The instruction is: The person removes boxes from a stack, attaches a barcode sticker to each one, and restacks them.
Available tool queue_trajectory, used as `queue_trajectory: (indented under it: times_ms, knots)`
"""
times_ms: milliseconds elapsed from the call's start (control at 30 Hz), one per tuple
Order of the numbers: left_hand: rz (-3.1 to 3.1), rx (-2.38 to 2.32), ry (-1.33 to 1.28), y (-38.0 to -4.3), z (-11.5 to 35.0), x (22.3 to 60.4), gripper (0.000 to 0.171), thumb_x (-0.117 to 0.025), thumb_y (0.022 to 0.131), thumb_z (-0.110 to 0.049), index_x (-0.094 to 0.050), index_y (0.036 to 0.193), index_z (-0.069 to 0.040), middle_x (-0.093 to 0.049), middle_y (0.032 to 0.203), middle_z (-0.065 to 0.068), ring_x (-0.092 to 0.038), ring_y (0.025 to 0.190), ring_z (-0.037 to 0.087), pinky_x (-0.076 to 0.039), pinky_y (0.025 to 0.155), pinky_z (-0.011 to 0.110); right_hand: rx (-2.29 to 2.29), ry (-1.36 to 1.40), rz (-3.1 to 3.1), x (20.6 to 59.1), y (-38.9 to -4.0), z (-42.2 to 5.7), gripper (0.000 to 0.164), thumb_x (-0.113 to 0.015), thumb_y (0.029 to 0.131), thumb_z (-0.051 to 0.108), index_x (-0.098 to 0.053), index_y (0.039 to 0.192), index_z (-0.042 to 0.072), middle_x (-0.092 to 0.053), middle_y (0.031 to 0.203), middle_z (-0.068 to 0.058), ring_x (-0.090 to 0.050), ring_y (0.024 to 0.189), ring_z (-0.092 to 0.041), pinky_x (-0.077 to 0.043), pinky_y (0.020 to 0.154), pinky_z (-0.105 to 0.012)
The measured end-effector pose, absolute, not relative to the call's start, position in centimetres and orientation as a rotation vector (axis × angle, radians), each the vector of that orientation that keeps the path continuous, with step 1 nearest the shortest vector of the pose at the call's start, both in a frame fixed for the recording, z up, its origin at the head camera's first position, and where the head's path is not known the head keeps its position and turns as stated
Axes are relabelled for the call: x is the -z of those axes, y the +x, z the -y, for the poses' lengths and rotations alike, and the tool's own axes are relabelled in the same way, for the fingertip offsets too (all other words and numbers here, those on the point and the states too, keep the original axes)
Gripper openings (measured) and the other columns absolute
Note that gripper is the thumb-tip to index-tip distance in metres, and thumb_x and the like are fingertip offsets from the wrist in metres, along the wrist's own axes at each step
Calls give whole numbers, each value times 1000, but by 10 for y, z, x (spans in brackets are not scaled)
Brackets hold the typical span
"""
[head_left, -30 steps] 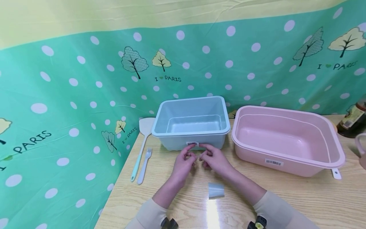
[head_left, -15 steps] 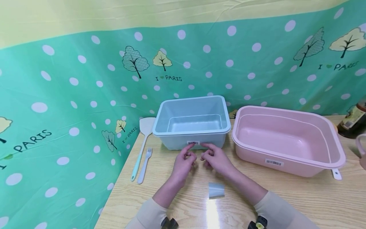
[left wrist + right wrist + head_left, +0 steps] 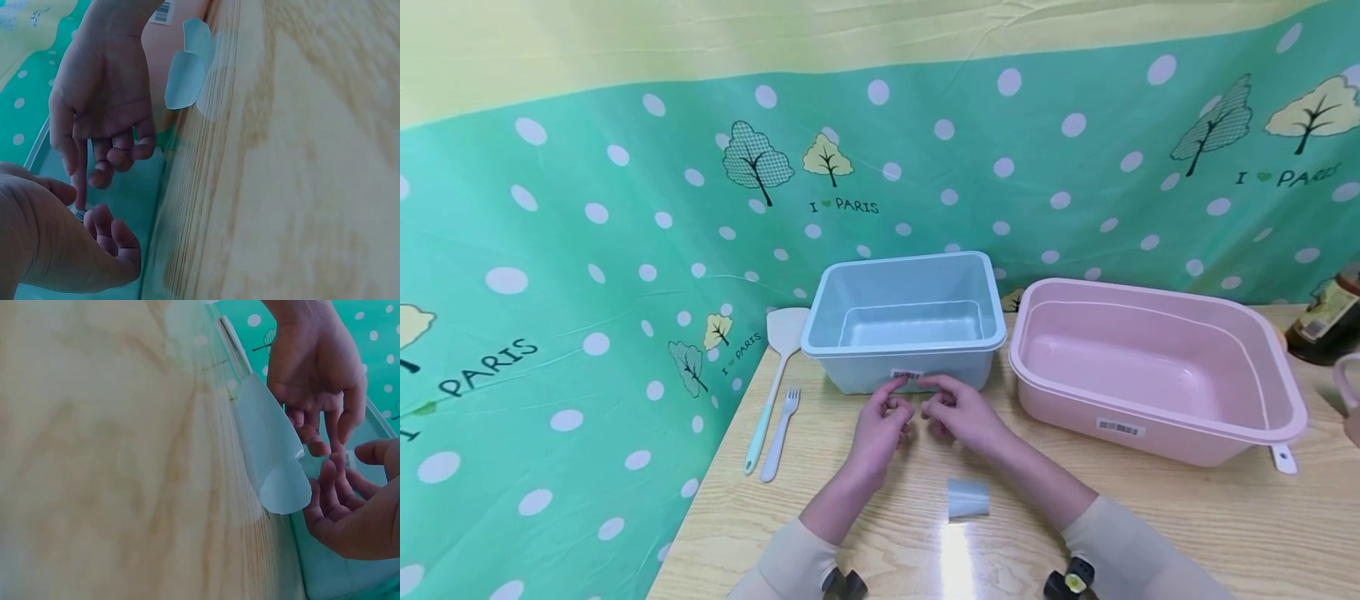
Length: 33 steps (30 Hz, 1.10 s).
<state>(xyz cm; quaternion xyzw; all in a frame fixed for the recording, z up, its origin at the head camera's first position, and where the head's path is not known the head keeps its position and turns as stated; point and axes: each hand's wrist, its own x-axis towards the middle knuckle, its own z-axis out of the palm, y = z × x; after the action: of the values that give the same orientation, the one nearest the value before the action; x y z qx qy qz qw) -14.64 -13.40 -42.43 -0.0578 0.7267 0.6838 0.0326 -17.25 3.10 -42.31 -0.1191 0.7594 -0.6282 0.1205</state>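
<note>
A light blue plastic basin (image 3: 842,367) stands before me, with a small white barcode label (image 3: 906,374) on its front wall. My left hand (image 3: 880,425) reaches its straight index finger to the label's lower edge, other fingers loosely bent. From the other side, my right hand (image 3: 964,415) points its index finger at the label's right end, the tip right beside it. Neither hand grips anything. In the left wrist view, the left hand (image 3: 75,244) is lower left and the right hand (image 3: 103,94) above it. The right wrist view shows both hands close together at the basin.
A pale blue curved piece (image 3: 967,498) lies on the wooden table (image 3: 880,550) between my forearms. Left of the basin lie a white spatula (image 3: 786,333) and a fork (image 3: 781,433). A pink basin (image 3: 1150,400), a dark bottle (image 3: 1326,321) and a pink mug (image 3: 1351,400) stand right.
My right index finger has shifted slightly right, then back left toward the label. The left hand stays almost still, and the basins have not moved.
</note>
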Motion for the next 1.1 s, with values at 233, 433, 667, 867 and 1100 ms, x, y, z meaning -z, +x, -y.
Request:
queue_trajectory:
  times_ms: [233, 433, 667, 867, 1100]
  knots:
    - [-2255, -2102, -190, -149, 134, 423, 54, -59, 92, -2, -53, 145, -11, -54, 100, 3, -52, 72, 15, -41, 57, 22, 1795, -360, -2206, 427, -180, -34, 47, -62, 98, 11, -54, 144, 6, -68, 96, -16, -65, 76, -30, -56, 67, -39]
    - [-2297, -2081, -207, -143, 134, 402, 52, -56, 91, 0, -54, 142, -6, -54, 98, 5, -54, 76, 19, -44, 64, 26, 1792, -357, -2231, 428, -182, -37, 45, -61, 98, 10, -55, 141, 5, -68, 95, -17, -64, 75, -31, -55, 66, -39]
    - [-2325, -2117, -159, -135, 136, 389, 51, -57, 90, 0, -52, 141, 1, -56, 96, 5, -54, 74, 18, -45, 64, 27, 1788, -322, -2248, 427, -180, -38, 45, -61, 98, 8, -54, 142, 5, -68, 92, -14, -63, 73, -30, -54, 64, -38]
    - [-2319, -2099, -216, -147, 141, 404, 50, -57, 90, 0, -53, 140, -2, -56, 96, 4, -55, 75, 21, -46, 68, 31, 1798, -316, -2242, 426, -178, -40, 46, -61, 97, 7, -53, 142, 4, -68, 93, -17, -63, 73, -31, -54, 62, -38]
    - [-2291, -2150, -228, -152, 140, 422, 41, -59, 91, -3, -56, 132, -3, -59, 103, 7, -55, 76, 19, -45, 67, 29, 1800, -326, -2265, 418, -174, -43, 41, -63, 98, 7, -56, 137, 1, -69, 94, -16, -63, 73, -33, -54, 63, -38]
